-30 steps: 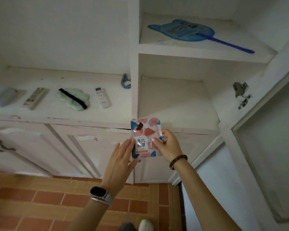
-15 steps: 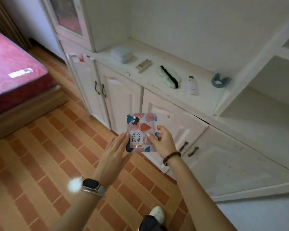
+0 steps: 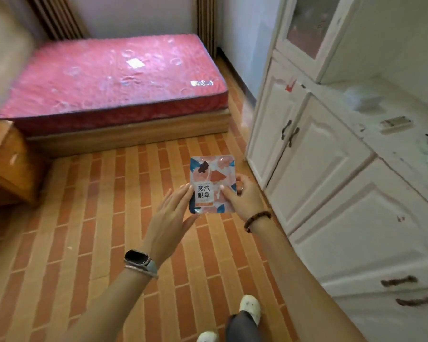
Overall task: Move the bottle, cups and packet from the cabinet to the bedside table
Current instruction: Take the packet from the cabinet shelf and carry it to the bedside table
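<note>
My right hand (image 3: 242, 197) grips a flat packet (image 3: 209, 177) printed in pink, blue and white with dark characters, holding it upright by its right edge at chest height over the floor. My left hand (image 3: 169, 214) is open with fingers straight, its fingertips resting against the packet's left edge. The wooden bedside table (image 3: 4, 159) stands at the far left, beside the bed. The white cabinet (image 3: 331, 174) runs along the right. No bottle or cups are in sight.
A bed with a pink mattress (image 3: 109, 77) fills the back left. A brick-patterned floor (image 3: 97, 218) lies between bed and cabinet. On the cabinet counter lie a remote (image 3: 395, 123) and a folded white thing (image 3: 363, 98). My feet (image 3: 250, 307) show at the bottom.
The view has swung left from the cabinet shelves to the bed and bedside table. The packet stays in my right hand, with my left hand still flat beside it.
</note>
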A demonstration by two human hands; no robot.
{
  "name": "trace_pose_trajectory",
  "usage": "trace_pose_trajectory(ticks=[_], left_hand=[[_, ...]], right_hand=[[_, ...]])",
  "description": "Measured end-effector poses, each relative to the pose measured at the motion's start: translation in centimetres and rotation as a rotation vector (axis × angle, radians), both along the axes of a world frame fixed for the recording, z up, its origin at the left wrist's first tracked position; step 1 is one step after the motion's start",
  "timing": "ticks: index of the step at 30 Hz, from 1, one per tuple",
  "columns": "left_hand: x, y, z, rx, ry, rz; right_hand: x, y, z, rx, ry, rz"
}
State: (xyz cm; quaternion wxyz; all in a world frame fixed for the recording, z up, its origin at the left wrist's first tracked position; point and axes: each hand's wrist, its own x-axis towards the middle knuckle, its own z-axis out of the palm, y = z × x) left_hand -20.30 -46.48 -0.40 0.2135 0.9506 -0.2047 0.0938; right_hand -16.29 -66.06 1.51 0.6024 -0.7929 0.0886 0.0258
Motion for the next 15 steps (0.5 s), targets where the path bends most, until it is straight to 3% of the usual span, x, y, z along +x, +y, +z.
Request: trace_pose_trajectory(ticks=[15], left_hand=[[1.6, 10.6, 1.1, 0.039, -0.028, 0.59]], right_hand=[[11.5, 15.9, 0.8, 0.021, -0.008, 0.586]])
